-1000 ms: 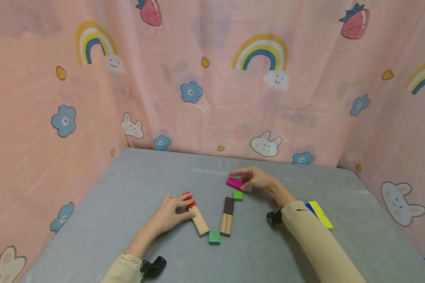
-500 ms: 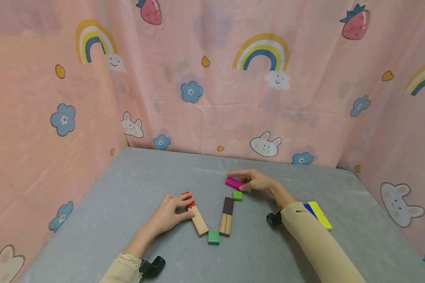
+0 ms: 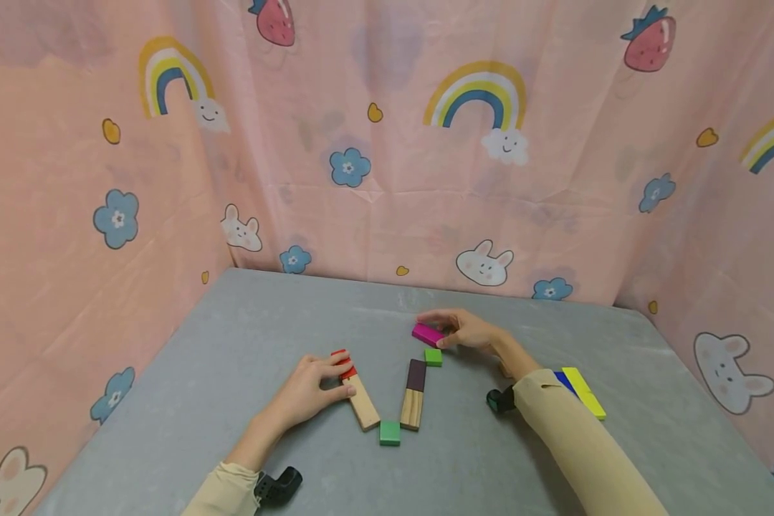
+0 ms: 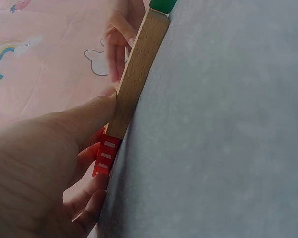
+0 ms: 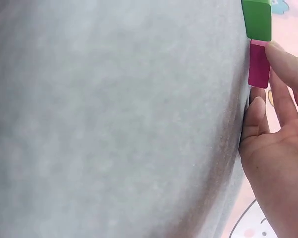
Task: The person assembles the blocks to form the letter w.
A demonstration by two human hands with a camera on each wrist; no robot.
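On the grey table, a red block [image 3: 345,365] and a plain wooden block [image 3: 362,405] lie end to end. My left hand [image 3: 309,388] grips this pair: thumb against the wooden block, fingers across the red one. White marks show on the red block's end in the left wrist view. Farther back, a magenta block [image 3: 427,334] lies between the thumb and fingers of my right hand [image 3: 467,331], which pinches it. A light green block [image 3: 433,357] sits just in front of it. The right wrist view shows the thumb on the magenta block's top edge; its far side is hidden.
A dark brown block [image 3: 416,375] and a striped wooden block [image 3: 412,410] lie in line. A green block [image 3: 390,433] sits between the lower ends of both rows. Yellow blocks [image 3: 583,394] and a blue block [image 3: 564,380], partly covered by the right sleeve, lie at the right.
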